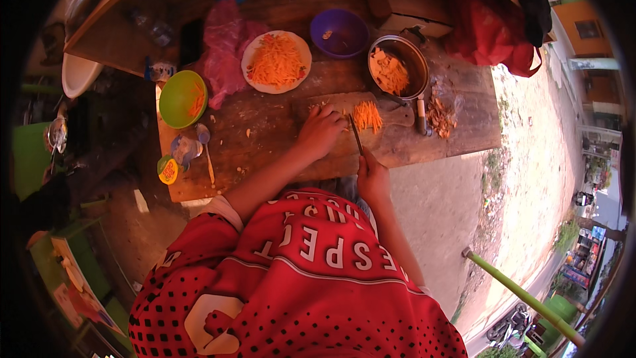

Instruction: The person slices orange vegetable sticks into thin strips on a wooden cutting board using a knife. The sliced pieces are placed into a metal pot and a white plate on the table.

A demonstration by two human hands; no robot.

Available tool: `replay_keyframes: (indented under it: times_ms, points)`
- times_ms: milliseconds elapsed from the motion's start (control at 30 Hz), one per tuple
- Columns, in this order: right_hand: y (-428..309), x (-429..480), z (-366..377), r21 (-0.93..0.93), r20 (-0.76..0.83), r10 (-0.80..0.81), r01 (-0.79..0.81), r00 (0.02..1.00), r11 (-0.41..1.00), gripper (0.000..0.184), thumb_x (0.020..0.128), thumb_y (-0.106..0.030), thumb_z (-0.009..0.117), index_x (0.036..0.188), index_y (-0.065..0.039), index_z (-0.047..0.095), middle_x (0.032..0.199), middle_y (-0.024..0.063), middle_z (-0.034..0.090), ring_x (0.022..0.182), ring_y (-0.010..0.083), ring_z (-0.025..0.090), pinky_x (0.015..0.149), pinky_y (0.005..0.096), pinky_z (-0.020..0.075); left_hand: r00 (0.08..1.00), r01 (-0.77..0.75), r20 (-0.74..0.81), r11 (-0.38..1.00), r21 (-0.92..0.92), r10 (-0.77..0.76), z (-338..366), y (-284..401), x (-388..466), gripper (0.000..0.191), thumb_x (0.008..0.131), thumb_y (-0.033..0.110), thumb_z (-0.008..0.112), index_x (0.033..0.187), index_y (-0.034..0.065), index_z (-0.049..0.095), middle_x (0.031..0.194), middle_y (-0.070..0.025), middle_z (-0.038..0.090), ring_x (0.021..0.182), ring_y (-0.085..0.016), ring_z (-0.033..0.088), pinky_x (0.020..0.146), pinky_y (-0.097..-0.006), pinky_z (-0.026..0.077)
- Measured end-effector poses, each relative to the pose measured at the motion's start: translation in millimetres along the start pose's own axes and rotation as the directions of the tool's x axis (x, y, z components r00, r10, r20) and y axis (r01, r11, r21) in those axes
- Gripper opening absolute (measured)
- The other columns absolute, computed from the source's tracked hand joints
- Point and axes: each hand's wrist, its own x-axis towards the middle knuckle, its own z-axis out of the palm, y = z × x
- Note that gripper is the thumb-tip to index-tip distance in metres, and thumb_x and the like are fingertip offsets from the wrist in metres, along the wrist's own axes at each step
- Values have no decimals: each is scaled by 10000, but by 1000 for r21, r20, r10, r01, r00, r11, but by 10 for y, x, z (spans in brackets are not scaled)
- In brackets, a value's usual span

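A wooden cutting board (392, 115) lies near the front edge of the wooden table. My right hand (372, 174) grips a knife (356, 134), its blade pointing away over the board. Just left of the blade, my left hand (323, 129) rests on the board with bent fingers; whether something small is under the fingertips cannot be told. Orange shreds, probably carrot (367, 117), lie in a pile right of the blade. Behind are a plate (247, 59) heaped with orange shreds, a purple bowl (348, 35) with a small piece inside, and a metal pot (424, 67) holding pale pieces and orange shreds.
A green bowl (174, 102) with some shreds stands at the left, near a spoon (208, 159) and a yellow-lidded container (169, 170). Pink plastic bags (223, 49) lie behind. Brown peelings (439, 114) are right of the pot handle; a red bag (487, 30) sits at the back right.
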Motion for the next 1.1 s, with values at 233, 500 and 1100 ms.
replay_keyframes:
  times_ms: [233,500,1100]
  points:
    - [32,-100,-4,-45,-54,0,-3,999,999,362,1051,-219,573,1360,-62,674,942,282,739,869,473,725,737,564,569,983,68,-176,995,70,-55,111,-38,129,151,893,173,705,1016,131,782,1016,-11,712,1126,-242,585,982,-443,437]
    - [95,-244,-32,-42,-28,5,-6,1000,999,359,1038,-194,591,1361,-61,678,948,261,748,842,456,730,716,549,575,996,52,-77,998,38,-49,68,-3,-119,155,890,211,755,1012,127,798,1052,-6,722,1144,-251,566,979,-461,438]
    - [63,-245,-33,-185,-69,-37,24,997,982,356,1036,-209,599,1360,-103,700,947,217,759,803,414,739,684,522,583,998,23,59,995,92,-29,90,124,-73,362,918,228,708,1252,95,748,1299,-65,660,1318,-293,493,1081,-497,413]
